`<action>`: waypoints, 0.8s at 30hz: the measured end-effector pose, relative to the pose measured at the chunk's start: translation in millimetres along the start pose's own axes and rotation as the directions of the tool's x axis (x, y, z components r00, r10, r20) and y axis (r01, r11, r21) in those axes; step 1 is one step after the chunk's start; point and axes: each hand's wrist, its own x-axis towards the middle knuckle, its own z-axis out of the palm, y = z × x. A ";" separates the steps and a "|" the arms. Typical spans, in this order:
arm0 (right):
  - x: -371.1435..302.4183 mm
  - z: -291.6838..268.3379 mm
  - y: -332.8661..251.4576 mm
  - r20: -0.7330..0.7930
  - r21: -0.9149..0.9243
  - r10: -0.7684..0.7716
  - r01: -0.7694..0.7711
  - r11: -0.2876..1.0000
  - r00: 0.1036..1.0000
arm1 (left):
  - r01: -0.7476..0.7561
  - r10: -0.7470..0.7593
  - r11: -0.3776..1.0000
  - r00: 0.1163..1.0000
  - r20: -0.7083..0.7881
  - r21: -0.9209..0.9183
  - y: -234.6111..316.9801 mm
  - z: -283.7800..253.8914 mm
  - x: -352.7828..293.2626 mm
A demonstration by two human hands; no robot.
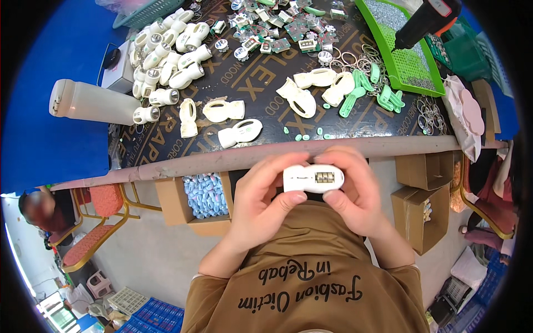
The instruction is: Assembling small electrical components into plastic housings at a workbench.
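Note:
A small white flashlight (pixel 302 178) is held level in front of my body, just off the table's near edge. Its open compartment faces up, and several silver button cells sit side by side in it. My left hand (pixel 260 195) closes round the left end, thumb along the lower side. My right hand (pixel 358 194) grips the rounded right end between thumb and fingers. Past the edge on the table lie loose white flashlight shells (pixel 240 133), with more cream shells (pixel 304 99) farther right. Small green oval buttons (pixel 298 137) are scattered close to the edge.
Finished-looking white flashlights (pixel 161 55) pile up at the left beside a white bottle (pixel 91 102). Circuit parts (pixel 277 33) lie at the back. Green clips (pixel 355 94) and metal rings (pixel 430 116) are at the right, near a green tray (pixel 416 87) and a power screwdriver (pixel 425 22).

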 end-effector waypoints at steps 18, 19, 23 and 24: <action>-8.3 13.4 14.4 0.130 0.687 0.490 -0.435 0.583 0.862 | -0.204 0.225 0.937 0.973 -0.044 0.284 -1.6 9.6 2.4; -6.2 10.2 12.3 0.196 0.638 0.542 -0.526 0.563 0.817 | -0.208 0.207 0.969 0.978 0.021 0.136 0.5 8.1 4.6; -4.3 7.7 16.9 0.388 0.706 0.505 -0.601 0.375 0.771 | -0.228 0.205 0.940 0.972 0.113 0.255 -2.9 -9.9 4.4; -3.6 9.6 14.8 0.387 0.706 0.503 -0.599 0.378 0.773 | -0.230 0.207 0.939 0.972 0.115 0.256 -2.8 -10.0 4.3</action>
